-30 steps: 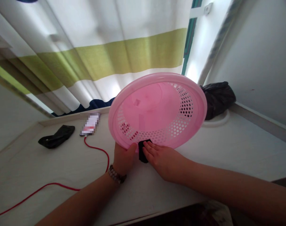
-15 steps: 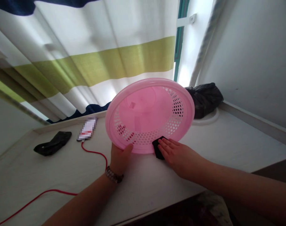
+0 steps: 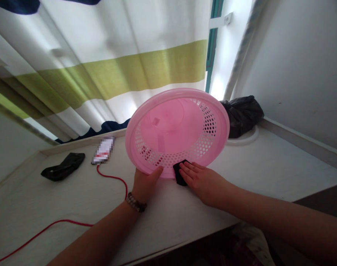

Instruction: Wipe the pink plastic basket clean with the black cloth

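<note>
Head camera looks down on a pale worktop [image 3: 268, 166] that fills the lower half of the frame and runs back into a corner of the room. At centre frame a pink basket [image 3: 176, 129] with a perforated wall stands tilted on its rim, open side toward the camera. The left hand [image 3: 145, 183] is closed on the lower rim, thumb over the edge, with a beaded bracelet [image 3: 135, 203] at the wrist. The right hand [image 3: 204, 181] lies flat, fingers stretched out, pressing a small black cloth [image 3: 180, 173] onto the worktop at the basket's lower edge. Left of centre lies a phone [image 3: 103, 150], and a red cable [image 3: 113, 178] runs from it toward the lower left corner. Further left sits a dark crumpled item [image 3: 63, 167]. Right of the basket, a black bag [image 3: 242, 114] rests by the white wall [image 3: 304, 66]. A white curtain [image 3: 115, 74] with a green stripe hangs across the upper left.
</note>
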`<state>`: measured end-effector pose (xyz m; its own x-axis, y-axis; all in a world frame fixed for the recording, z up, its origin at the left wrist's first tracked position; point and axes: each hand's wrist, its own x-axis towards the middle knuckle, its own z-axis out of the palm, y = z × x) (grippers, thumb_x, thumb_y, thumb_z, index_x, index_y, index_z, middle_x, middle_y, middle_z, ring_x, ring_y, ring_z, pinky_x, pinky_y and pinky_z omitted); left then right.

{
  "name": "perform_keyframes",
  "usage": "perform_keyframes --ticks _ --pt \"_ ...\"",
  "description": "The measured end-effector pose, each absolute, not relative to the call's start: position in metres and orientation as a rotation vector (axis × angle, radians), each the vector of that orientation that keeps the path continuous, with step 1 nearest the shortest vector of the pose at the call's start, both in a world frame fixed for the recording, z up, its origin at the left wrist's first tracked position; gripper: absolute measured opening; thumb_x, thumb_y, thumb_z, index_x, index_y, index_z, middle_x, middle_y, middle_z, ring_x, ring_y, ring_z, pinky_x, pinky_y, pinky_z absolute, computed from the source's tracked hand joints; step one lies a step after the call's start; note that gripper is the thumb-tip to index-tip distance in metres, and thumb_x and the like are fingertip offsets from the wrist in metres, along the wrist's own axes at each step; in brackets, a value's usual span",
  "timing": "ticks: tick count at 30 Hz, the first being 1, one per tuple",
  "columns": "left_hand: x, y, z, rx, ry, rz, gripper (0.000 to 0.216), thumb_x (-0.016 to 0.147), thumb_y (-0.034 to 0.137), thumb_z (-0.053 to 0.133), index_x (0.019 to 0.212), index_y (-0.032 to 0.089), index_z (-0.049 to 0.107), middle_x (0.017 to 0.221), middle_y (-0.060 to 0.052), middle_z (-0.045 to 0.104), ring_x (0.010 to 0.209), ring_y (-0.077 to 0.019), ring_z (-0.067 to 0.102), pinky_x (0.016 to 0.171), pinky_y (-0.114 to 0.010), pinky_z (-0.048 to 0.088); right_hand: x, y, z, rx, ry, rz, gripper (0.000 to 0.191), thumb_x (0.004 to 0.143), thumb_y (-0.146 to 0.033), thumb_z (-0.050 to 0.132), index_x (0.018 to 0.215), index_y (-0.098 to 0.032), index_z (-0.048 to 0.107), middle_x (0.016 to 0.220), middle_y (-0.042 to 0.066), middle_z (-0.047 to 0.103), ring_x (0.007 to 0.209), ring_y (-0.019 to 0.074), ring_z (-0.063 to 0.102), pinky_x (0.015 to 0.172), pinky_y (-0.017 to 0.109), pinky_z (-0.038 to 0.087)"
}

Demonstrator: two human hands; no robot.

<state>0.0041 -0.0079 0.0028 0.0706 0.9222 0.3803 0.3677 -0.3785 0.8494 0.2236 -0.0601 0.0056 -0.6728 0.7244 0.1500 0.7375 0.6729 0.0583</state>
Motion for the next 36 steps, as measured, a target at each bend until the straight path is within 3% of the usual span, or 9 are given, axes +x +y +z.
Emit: perform_keyframes --ticks 11,24,31,36 --pt "0.005 -0.007 0.002 1.727 1.311 1.28 0.041 0.076 0.025 0.063 0.116 0.017 0.057 0.12 -0.008 0.061 0.114 -0.0223 0.056 0.109 -0.044 0.035 0.205 -0.054 0.009 -1.152 -2.792 -0.16 0.055 0.084 -0.014 0.039 0.137 0.0 0.038 0.141 0.025 0.036 0.131 0.0291 0.036 0.104 0.043 0.036" --pt "0.001 -0.006 0.002 1.751 1.247 1.349 0.053 0.075 0.022 0.063 0.125 0.015 0.049 0.13 -0.011 0.054 0.124 -0.0228 0.048 0.111 -0.043 0.032 0.24 -0.069 0.015 -1.351 -2.769 -0.36 0.052 0.08 -0.012 0.045 0.131 -0.003 0.048 0.137 0.021 0.044 0.128 0.0296 0.041 0.104 0.045 0.035" --pt "0.003 -0.005 0.0 1.687 1.089 1.323 0.068 0.075 0.028 0.065 0.133 0.012 0.034 0.134 -0.016 0.049 0.12 -0.0233 0.051 0.106 -0.044 0.037 0.235 -0.06 0.011 -1.324 -2.78 -0.171 0.056 0.079 -0.01 0.044 0.135 -0.005 0.044 0.139 0.02 0.042 0.128 0.0281 0.04 0.104 0.044 0.036" --pt "0.006 -0.008 0.001 1.712 1.161 1.22 0.063 0.072 0.031 0.069 0.127 0.014 0.043 0.128 -0.014 0.055 0.113 -0.0238 0.056 0.103 -0.044 0.041 0.228 -0.053 0.008 -1.269 -2.774 -0.007 0.061 0.077 -0.01 0.044 0.137 -0.007 0.041 0.142 0.018 0.039 0.131 0.0266 0.037 0.106 0.042 0.034"
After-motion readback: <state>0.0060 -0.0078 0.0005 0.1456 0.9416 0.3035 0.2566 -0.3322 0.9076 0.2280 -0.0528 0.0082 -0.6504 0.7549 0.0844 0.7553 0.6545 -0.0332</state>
